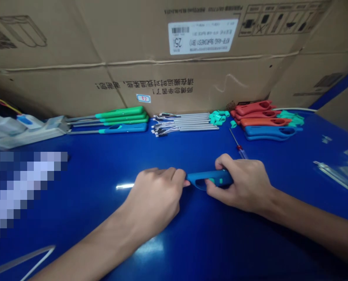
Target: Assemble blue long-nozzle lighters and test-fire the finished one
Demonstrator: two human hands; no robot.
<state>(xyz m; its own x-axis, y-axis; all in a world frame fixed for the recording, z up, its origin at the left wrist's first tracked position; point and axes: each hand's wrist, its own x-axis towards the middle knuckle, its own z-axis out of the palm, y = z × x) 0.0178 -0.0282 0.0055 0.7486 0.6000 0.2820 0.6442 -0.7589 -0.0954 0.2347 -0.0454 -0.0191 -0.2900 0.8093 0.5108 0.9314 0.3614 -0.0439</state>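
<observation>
Blue lighter (209, 178) held flat at the centre of the table (191, 242).
The right hand (244, 183) grasps its handle and the left hand (158, 193) is clenched round its metal tube. A screwdriver (238, 145) lies at 1 o'clock, green lighters (121, 115) at 11.

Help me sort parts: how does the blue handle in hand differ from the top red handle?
The blue handle is held between the left hand and right hand; the red handle lies untouched atop a stack. The blue handle is near, mid-table; the red handle sits back by the cardboard box. Both have a finger opening.
</observation>
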